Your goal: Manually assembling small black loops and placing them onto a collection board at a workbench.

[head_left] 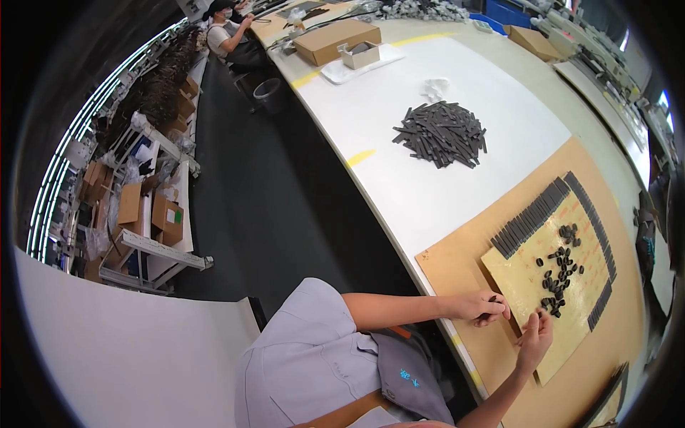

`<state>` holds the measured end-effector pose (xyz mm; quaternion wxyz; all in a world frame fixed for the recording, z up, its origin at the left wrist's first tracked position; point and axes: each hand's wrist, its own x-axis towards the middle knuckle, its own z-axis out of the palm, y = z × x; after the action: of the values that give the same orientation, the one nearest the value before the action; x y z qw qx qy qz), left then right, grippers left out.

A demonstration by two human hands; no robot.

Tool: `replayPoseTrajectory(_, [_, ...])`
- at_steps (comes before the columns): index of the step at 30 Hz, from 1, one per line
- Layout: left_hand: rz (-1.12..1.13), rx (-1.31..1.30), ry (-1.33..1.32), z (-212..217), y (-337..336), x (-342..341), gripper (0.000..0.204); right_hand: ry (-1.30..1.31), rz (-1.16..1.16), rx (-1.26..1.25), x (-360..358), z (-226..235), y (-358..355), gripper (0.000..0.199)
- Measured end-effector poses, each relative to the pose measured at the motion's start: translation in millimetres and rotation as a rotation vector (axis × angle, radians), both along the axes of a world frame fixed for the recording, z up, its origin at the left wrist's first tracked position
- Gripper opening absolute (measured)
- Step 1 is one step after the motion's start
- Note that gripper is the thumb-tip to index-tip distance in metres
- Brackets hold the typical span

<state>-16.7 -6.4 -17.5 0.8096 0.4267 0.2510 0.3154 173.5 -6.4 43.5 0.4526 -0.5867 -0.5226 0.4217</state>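
Note:
My left hand (479,307) is closed at the near left edge of a yellowish board (524,274), with something small and black between its fingers, partly hidden by them. My right hand (535,339) hovers over the board's near part, fingertips pinched together; whether they grip anything is too small to tell. Just beyond those fingertips lies a loose cluster of small black oval rings or loops (560,278). A row of flat black strips (531,216) lines the board's far left edge. More black strips (594,225) run along its right side.
Farther up the white-covered table (371,185) sits a heap of black strips (444,134) beside crumpled white material (434,88). A cardboard box (337,41) stands beyond. Shelving with cartons (168,217) is across the aisle at left. Another person (227,36) sits far off.

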Motion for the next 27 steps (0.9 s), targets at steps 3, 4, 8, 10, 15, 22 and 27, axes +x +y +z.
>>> replayPoseTrajectory(3, [0.144, 0.037, -0.139, -1, -4, 3, 0.028, -0.195, -0.041, 0.038, 3, 11, 3, 0.018])
replayPoseTrajectory(4, [0.232, 0.065, -0.147, -1, -9, 8, 0.031, -0.297, -0.022, -0.003, 4, 11, 1, 0.019])
replayPoseTrajectory(8, [0.196, 0.021, -0.185, 8, -23, 10, 0.041, -0.075, 0.372, -0.198, -20, -17, -25, 0.017])
replayPoseTrajectory(10, [0.127, -0.033, -0.195, 7, -27, 12, 0.046, 0.106, 0.307, -0.128, -35, -32, -34, 0.014])
replayPoseTrajectory(15, [0.294, 0.103, -0.167, -4, -25, 28, 0.044, 0.361, 0.121, -0.109, -34, -36, -37, 0.013])
replayPoseTrajectory(22, [0.364, 0.353, 0.153, 1, -24, 19, 0.029, 0.305, 0.115, -0.194, -11, -31, -44, 0.010])
replayPoseTrajectory(27, [0.351, 0.345, 0.205, 8, -29, 22, 0.024, 0.329, -0.008, -0.158, -15, -39, -48, 0.007])
